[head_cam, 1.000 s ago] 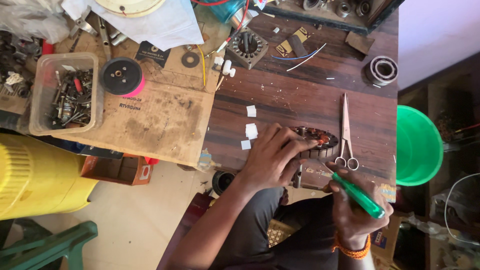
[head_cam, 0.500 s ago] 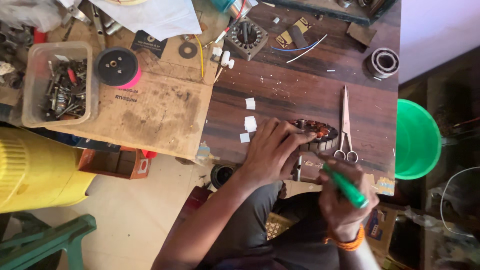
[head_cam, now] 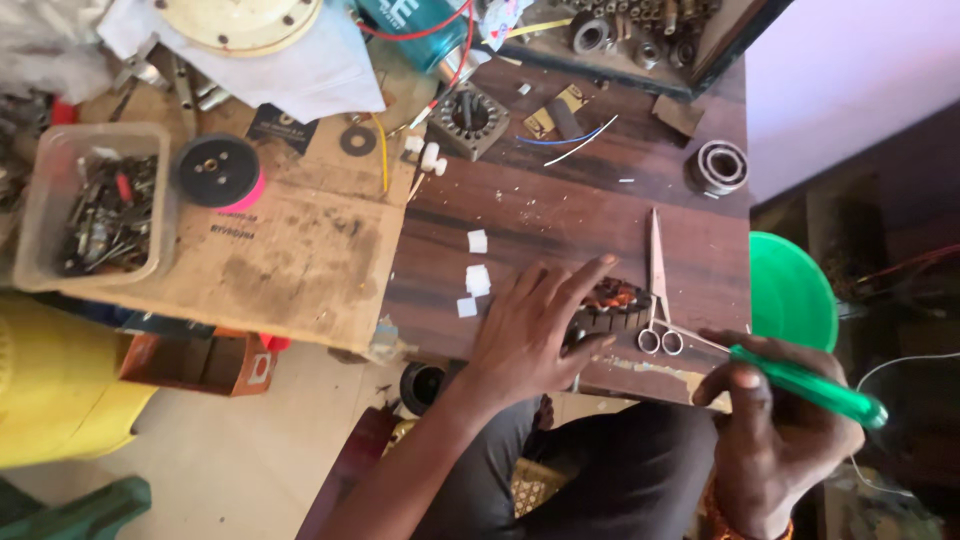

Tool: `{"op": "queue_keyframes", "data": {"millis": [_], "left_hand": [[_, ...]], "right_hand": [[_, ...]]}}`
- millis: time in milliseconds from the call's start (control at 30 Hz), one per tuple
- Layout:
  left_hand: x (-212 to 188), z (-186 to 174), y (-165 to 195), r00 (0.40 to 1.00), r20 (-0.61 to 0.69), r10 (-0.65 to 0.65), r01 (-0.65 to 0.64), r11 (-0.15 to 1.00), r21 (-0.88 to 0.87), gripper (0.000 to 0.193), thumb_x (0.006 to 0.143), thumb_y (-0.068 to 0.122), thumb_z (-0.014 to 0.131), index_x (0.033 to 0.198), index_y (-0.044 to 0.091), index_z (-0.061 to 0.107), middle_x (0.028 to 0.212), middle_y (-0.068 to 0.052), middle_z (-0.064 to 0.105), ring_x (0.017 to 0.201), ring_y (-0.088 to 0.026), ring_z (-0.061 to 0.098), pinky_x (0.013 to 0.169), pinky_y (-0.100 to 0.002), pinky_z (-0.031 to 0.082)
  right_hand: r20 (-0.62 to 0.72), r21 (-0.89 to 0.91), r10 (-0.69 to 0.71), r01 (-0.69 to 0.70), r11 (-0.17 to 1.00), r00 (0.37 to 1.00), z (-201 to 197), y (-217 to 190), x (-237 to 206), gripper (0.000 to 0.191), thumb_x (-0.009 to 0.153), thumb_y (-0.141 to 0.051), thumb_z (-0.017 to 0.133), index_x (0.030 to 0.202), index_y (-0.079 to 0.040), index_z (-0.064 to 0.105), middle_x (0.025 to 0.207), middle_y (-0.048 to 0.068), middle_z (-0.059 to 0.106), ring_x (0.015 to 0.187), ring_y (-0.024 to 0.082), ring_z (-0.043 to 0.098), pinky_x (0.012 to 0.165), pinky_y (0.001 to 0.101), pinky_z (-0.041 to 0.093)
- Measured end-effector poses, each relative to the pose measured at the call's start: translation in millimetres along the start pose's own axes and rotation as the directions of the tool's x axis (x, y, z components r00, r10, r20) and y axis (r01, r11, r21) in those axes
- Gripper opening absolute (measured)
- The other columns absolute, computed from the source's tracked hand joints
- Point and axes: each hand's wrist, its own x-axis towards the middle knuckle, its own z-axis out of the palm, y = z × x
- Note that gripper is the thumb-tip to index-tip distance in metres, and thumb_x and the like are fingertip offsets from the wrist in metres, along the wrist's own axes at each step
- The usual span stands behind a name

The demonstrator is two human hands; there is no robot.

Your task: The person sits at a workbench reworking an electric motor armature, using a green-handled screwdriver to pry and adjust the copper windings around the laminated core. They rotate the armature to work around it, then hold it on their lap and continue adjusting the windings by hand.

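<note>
My left hand (head_cam: 535, 330) lies flat on the dark wooden bench (head_cam: 560, 210), fingers spread and nothing gripped, its fingertips and thumb pressed against the round, dark metal motor stator with copper-coloured windings (head_cam: 612, 305) that sits near the bench's front edge. The stator is just past my fingers, on their right, half covered by them. Touching its right side lie the steel scissors (head_cam: 657, 290), blades pointing away from me and finger loops toward me. My right hand (head_cam: 775, 440) is off the bench's front corner, above my lap, clenched round the translucent green handle of a screwdriver (head_cam: 810, 385); its thin metal shaft runs left toward the scissor loops and the stator, though I cannot tell whether the tip touches either. A few small white paper squares (head_cam: 476, 278) lie on the wood just left of my left hand. Farther back on the bench are a square grey stator core (head_cam: 470, 118), a round steel bearing (head_cam: 718, 167) and loose blue and white wires (head_cam: 575, 142). To the left, a stained sheet of brown cardboard (head_cam: 290, 260) carries a black disc with a pink rim (head_cam: 218, 172) and a clear plastic tub of screws and small parts (head_cam: 100, 205). A green plastic basin (head_cam: 792, 290) stands beside the bench on the right.
</note>
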Motion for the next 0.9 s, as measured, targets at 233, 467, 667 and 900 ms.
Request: {"op": "queue_keyframes", "data": {"millis": [233, 467, 667, 900], "left_hand": [[-5, 7, -8, 1.0, -0.028, 0.012, -0.014, 0.999, -0.041, 0.093, 0.083, 0.031, 0.087, 0.157, 0.018, 0.032, 0.118, -0.012, 0.059, 0.107, -0.032, 0.058, 0.097, -0.051, 0.046], [-7, 3, -7, 0.99, 0.134, -0.036, 0.04, 0.999, -0.025, 0.065, 0.08, 0.027, 0.09, 0.139, 0.029, 0.062, 0.105, -0.004, 0.055, 0.102, -0.026, 0.055, 0.09, -0.046, 0.046], [-3, -1, -5, 0.994, 0.091, -0.065, 0.07, 0.996, -0.052, 0.073, 0.061, 0.025, 0.091, 0.131, 0.031, 0.069, 0.108, -0.008, 0.055, 0.106, -0.029, 0.054, 0.094, -0.048, 0.046], [-3, 1, -7, 0.992, 0.109, -0.061, 0.072, 0.993, -0.096, 0.072, 0.059, 0.017, 0.09, 0.128, 0.028, 0.071, 0.104, 0.001, 0.058, 0.101, -0.023, 0.054, 0.091, -0.044, 0.044]], "right_hand": [[0.126, -0.257, 0.169, -0.133, 0.957, 0.977, 7, 7, 16, 0.022, 0.091, 0.005, 0.072, 0.112, 0.009, 0.067, 0.093, 0.02, 0.072, 0.075, 0.021, 0.071, 0.067, 0.0319, 0.059], [0.134, -0.41, 0.32, -0.241, 0.88, 0.938, 16, 7, 15, 0.026, 0.084, 0.005, 0.075, 0.11, 0.007, 0.071, 0.089, 0.018, 0.077, 0.072, 0.021, 0.074, 0.066, 0.0319, 0.061], [0.259, -0.541, 0.207, -0.036, 0.84, 0.943, 22, 4, 21, 0.03, 0.082, 0.004, 0.075, 0.111, 0.005, 0.069, 0.092, 0.016, 0.078, 0.076, 0.018, 0.078, 0.063, 0.028, 0.064], [0.212, -0.407, 0.169, -0.07, 0.911, 0.962, 26, 5, 13, 0.025, 0.086, 0.003, 0.074, 0.11, 0.005, 0.069, 0.096, 0.018, 0.076, 0.075, 0.019, 0.077, 0.065, 0.029, 0.064]]}}
